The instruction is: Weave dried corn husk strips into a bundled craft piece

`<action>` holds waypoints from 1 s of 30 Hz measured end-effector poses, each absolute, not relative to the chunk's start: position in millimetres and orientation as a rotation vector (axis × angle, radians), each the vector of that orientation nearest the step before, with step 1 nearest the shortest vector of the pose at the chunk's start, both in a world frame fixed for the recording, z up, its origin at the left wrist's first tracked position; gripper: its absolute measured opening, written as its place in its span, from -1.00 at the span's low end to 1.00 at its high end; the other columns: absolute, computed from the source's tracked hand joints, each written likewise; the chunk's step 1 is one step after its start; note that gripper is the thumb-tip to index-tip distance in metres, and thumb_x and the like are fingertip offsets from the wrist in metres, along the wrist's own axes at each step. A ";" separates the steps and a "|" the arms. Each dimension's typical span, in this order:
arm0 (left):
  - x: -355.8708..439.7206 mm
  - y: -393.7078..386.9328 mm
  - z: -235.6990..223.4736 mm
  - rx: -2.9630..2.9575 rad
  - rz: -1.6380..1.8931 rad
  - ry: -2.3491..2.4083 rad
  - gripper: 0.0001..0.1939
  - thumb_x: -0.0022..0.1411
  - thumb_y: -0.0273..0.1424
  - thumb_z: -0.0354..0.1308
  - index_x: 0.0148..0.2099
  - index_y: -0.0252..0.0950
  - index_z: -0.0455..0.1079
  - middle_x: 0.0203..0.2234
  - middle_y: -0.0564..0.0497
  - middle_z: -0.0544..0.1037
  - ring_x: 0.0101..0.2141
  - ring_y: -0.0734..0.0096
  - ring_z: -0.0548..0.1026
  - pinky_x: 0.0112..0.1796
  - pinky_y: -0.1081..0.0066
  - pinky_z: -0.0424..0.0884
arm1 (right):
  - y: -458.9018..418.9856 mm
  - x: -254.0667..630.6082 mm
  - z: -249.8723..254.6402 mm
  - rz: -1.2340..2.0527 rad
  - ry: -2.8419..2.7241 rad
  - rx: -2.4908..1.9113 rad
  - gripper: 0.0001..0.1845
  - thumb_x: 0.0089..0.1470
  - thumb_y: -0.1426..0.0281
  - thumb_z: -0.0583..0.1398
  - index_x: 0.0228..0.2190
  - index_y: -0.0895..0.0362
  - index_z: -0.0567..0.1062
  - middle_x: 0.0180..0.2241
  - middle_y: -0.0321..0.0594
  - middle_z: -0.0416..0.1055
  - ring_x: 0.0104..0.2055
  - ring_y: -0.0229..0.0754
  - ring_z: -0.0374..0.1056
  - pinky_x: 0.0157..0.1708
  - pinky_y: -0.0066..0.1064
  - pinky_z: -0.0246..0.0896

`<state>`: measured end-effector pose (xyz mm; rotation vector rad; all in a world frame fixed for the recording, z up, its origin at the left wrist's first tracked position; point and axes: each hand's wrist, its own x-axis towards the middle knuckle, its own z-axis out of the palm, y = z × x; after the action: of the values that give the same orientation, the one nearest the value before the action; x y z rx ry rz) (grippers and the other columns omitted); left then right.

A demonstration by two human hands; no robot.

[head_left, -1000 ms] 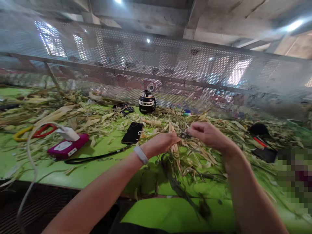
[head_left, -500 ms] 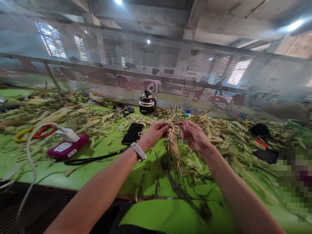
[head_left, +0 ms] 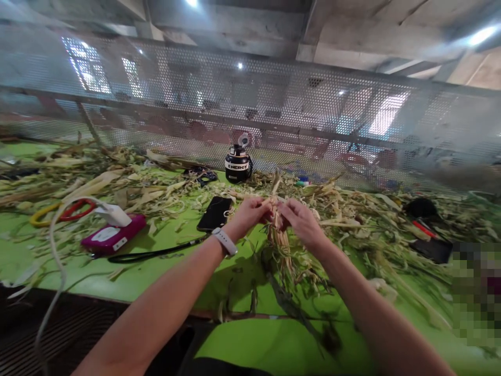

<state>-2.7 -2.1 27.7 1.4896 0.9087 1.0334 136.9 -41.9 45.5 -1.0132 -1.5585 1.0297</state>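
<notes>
A bundle of dried corn husks [head_left: 282, 244] hangs down between my hands, its frayed lower ends spread over the green tabletop. My left hand [head_left: 252, 213], with a pale band on the wrist, pinches the upper part of the bundle from the left. From the right, the thumb and fingers of my right hand [head_left: 299, 218] close on the same spot. A pale husk tip sticks up above the fingertips. The exact point of grip is partly covered by the fingers.
Loose husks lie all around. A black phone [head_left: 214, 213] with a strap and a magenta power bank [head_left: 113, 235] with a white plug are on the left. Behind stands a black jug [head_left: 237, 166] before a perforated metal screen [head_left: 274, 109]. A dark pouch [head_left: 431, 249] lies right.
My right hand was a fist beside the bundle with a small dark metallic thing at it. It then opened, moved left, and closed on the husks. My left hand shifted slightly up and left.
</notes>
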 end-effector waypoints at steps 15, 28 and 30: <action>0.2 5.7 13.8 1.073 1.094 0.679 -0.75 -0.12 -0.33 0.34 -0.35 -0.34 0.50 -0.30 -0.07 0.56 -0.30 0.45 0.46 -0.24 0.40 0.37 | -38.4 148.8 40.9 -0.006 -2.011 -1.264 -0.70 0.11 0.24 0.07 -0.58 0.11 0.23 -0.57 -0.30 0.23 -0.49 -0.27 0.14 -0.44 -0.44 -0.01; -2.8 -5.4 26.2 1.021 0.885 0.663 -0.52 0.10 -0.52 0.18 0.07 -0.35 0.18 -0.50 -0.01 0.56 -0.56 0.56 0.49 -0.45 0.54 0.40 | -38.9 152.5 48.6 0.237 -1.798 -1.216 -0.72 0.05 0.31 0.06 -0.64 0.11 0.19 -0.69 -0.41 0.07 -0.62 -0.36 -0.02 -0.59 -0.49 -0.11; -3.7 -8.5 28.0 1.104 0.885 0.643 -0.35 0.12 -0.52 0.14 0.22 -0.28 0.00 -0.49 0.02 0.56 -0.59 0.55 0.48 -0.50 0.55 0.39 | -36.9 153.6 48.0 0.285 -1.777 -1.206 -0.71 0.04 0.30 0.07 -0.65 0.11 0.19 -0.69 -0.42 0.04 -0.61 -0.36 -0.03 -0.60 -0.50 -0.12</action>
<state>-3.7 -8.5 28.0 1.1039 0.6431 0.8847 153.6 -36.9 48.0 -1.2062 -1.7768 0.2851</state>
